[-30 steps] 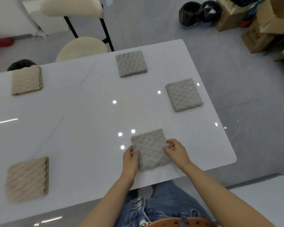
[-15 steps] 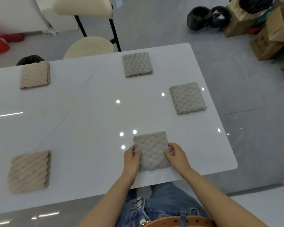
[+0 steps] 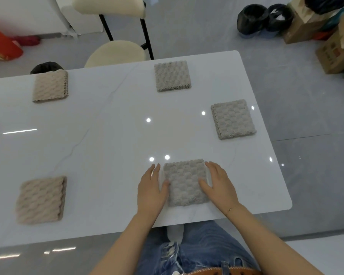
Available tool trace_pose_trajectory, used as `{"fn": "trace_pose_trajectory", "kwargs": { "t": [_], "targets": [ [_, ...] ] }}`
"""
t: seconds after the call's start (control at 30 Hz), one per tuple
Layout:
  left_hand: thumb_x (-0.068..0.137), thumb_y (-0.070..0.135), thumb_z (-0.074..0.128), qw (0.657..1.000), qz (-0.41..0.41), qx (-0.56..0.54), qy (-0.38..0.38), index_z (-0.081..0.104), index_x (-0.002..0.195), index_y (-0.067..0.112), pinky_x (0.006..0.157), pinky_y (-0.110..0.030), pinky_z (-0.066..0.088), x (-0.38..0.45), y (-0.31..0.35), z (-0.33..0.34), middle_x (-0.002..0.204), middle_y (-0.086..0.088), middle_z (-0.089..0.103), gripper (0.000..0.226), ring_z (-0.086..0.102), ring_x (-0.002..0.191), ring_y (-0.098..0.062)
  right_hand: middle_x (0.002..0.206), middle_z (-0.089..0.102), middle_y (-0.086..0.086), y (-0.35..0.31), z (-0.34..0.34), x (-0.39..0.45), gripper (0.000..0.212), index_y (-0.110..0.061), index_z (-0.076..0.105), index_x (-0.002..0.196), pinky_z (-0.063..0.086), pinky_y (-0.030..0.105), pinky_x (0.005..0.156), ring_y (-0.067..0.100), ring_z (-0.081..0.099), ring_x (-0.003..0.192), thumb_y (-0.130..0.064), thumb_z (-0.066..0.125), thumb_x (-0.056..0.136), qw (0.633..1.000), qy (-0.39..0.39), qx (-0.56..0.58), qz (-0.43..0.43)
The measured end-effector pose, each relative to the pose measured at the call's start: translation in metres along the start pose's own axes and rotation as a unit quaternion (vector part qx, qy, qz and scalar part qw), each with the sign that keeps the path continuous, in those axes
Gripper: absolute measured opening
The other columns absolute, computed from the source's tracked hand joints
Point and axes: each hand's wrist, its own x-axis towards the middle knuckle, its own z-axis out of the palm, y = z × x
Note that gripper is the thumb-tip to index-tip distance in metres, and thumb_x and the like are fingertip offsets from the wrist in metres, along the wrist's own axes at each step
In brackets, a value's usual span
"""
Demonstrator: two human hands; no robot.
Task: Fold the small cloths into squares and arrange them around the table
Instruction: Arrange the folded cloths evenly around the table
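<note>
Grey folded cloth [image 3: 185, 182] lies between both hands — left hand [image 3: 150, 188] and right hand [image 3: 218, 184] fingers straight, together, flanking its edges.

Lighting: bright, even, overhead; you get soft, faint shadows only. Glare: round white ceiling-light reflections dot the glossy white table [image 3: 111, 135], with a streak reflection at your left and more along the near edge. Focus: centre fairly sharp, weave readable on the grey folded cloth [image 3: 185, 183] between your hands. Blur: the beige folded cloth [image 3: 41, 199] at near left smears softly. Distortion: wide-angle bowing curves the table edges; cardboard boxes [image 3: 334, 44] at the far right stretch.
</note>
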Motion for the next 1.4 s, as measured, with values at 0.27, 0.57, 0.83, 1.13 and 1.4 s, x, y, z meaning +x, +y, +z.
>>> {"fn": "trace_pose_trajectory", "kwargs": {
  "t": [0.27, 0.57, 0.83, 1.13, 1.4],
  "targets": [
    [0.096, 0.053, 0.023, 0.952, 0.115, 0.281, 0.024, 0.015, 0.152, 0.027, 0.114, -0.047, 0.003, -0.003, -0.031, -0.015, 0.16, -0.004, 0.008, 0.062, 0.003, 0.146, -0.021, 0.159, -0.001, 0.0, -0.012, 0.002, 0.013, 0.08, -0.02, 0.007, 0.152, -0.001, 0.031, 0.118, 0.015, 0.003, 0.147, -0.061, 0.015, 0.084, 0.977, -0.053, -0.188, -0.091],
    [0.097, 0.054, 0.024, 0.955, 0.131, 0.262, 0.037, 0.005, 0.151, 0.032, 0.115, -0.042, -0.006, -0.014, -0.109, -0.086, 0.16, -0.002, 0.001, 0.062, -0.003, 0.145, -0.019, 0.159, -0.001, 0.0, -0.098, 0.064, -0.008, 0.084, -0.019, 0.006, 0.152, 0.002, 0.03, 0.118, 0.017, 0.005, 0.147, -0.063, 0.007, 0.081, 0.972, -0.031, -0.218, -0.078],
    [0.096, 0.056, 0.017, 0.958, 0.141, 0.246, 0.043, 0.013, 0.152, 0.027, 0.115, -0.041, -0.008, -0.03, -0.192, -0.164, 0.16, -0.004, 0.005, 0.063, 0.0, 0.145, -0.02, 0.155, -0.01, -0.006, -0.19, 0.147, -0.038, 0.078, -0.023, 0.003, 0.151, -0.002, 0.029, 0.117, 0.013, 0.002, 0.146, -0.065, 0.011, 0.085, 0.976, -0.017, -0.205, -0.073],
    [0.089, 0.061, 0.007, 0.979, 0.066, 0.193, 0.021, -0.007, 0.148, 0.037, 0.115, -0.04, -0.014, -0.046, -0.228, -0.195, 0.157, 0.007, -0.018, 0.065, -0.018, 0.144, -0.014, 0.153, -0.014, -0.01, -0.226, 0.186, -0.031, 0.074, -0.029, -0.004, 0.147, -0.009, 0.026, 0.115, 0.006, -0.007, 0.143, -0.064, 0.009, 0.084, 0.979, -0.045, -0.173, -0.102],
    [0.084, 0.061, 0.001, 0.981, 0.042, 0.19, 0.015, -0.012, 0.145, 0.038, 0.116, -0.038, -0.012, -0.039, -0.248, -0.22, 0.155, 0.008, -0.019, 0.066, -0.015, 0.144, -0.013, 0.153, -0.014, -0.007, -0.242, 0.21, -0.011, 0.082, -0.023, 0.002, 0.151, -0.009, 0.026, 0.115, 0.012, -0.003, 0.146, -0.065, 0.005, 0.08, 0.979, -0.065, -0.171, -0.093]
  ]
}}
